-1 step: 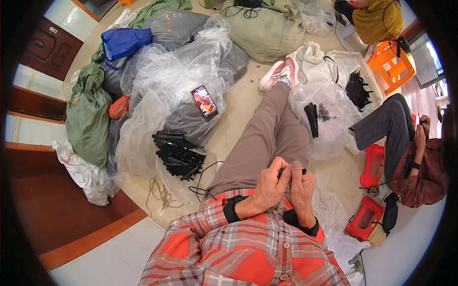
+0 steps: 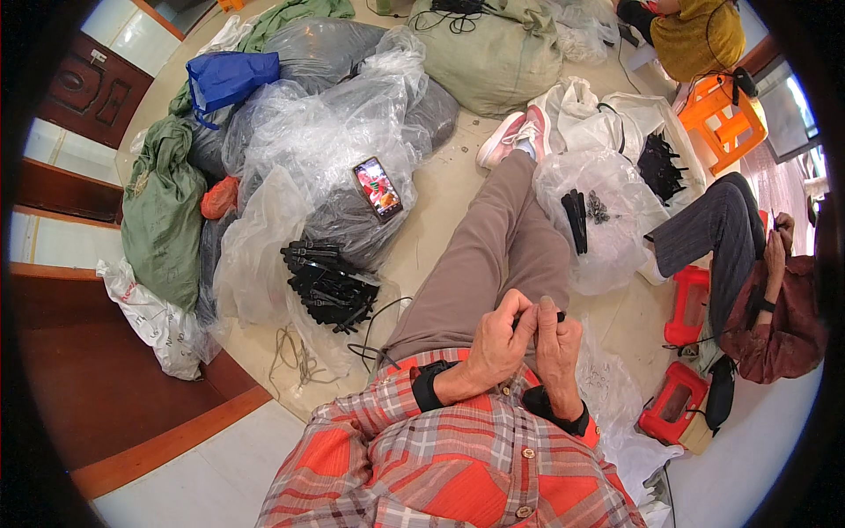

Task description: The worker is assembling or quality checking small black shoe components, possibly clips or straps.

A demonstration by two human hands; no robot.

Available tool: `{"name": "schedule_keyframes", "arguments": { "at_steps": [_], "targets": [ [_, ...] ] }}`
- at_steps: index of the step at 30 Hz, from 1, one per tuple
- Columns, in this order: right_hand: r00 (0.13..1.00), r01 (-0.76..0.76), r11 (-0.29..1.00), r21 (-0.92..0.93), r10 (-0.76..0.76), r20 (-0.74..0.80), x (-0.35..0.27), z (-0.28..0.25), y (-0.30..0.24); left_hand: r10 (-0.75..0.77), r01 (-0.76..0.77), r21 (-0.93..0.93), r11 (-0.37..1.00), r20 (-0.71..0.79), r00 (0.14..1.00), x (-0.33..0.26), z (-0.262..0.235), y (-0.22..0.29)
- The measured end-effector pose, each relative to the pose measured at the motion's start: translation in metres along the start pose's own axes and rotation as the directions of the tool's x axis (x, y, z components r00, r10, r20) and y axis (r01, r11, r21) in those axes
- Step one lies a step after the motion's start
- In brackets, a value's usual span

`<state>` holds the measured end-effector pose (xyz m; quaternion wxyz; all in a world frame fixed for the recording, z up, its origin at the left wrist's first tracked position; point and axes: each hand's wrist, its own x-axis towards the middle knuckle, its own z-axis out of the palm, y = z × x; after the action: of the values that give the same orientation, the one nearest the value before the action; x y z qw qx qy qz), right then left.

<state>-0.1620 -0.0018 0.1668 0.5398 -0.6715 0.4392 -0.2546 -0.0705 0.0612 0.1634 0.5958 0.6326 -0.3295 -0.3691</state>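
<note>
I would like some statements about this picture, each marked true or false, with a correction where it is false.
1. Both hands, the left hand and the right hand, meet on a small black part. True.
2. A phone lies on the clear plastic bags. True.
3. The pile of black parts rests on the person's lap. False: it lies on the floor to the person's left.
4. The folded bag on the heap is red. False: it is blue.
</note>
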Motion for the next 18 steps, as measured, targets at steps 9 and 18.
{"name": "schedule_keyframes", "arguments": {
  "at_steps": [9, 18],
  "targets": [
    [0.999, 0.029, 0.998, -0.057, -0.03, -0.011, 0.0009, 0.0007, -0.0008, -0.023, 0.023, -0.02, 1.0, 0.009, 1.0, 0.0005, 0.0004, -0.0015],
    [1.0, 0.009, 0.998, -0.067, -0.011, -0.02, 0.0039, -0.0007, -0.0048, -0.035, 0.036, -0.037, 0.999, 0.031, 0.999, 0.0047, 0.001, 0.0007]
  ]
}}
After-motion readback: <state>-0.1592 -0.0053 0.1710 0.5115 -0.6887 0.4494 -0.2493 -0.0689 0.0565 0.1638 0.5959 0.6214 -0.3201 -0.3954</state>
